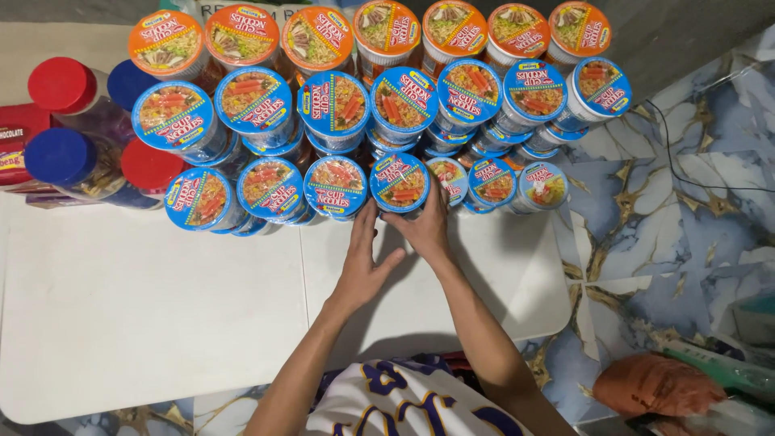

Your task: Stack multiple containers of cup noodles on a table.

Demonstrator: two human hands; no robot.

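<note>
Hands bracketing front-row noodle cup on white table.
Left hand (361,270) spread flat, fingertips at blue-lidded cup (400,183); right hand (425,230) cupped against its side (grip partly hidden). Best kept level, nudged gently, lest neighbouring stacks topple.

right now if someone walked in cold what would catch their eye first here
Probably the stepped bank of noodle cups along the far edge of the white table, blue-lidded cups in front and orange-lidded cups behind. Both hands meet at one front-row cup, the left hand and right hand cupping its sides. Red- and blue-capped jars stand far left.
</note>
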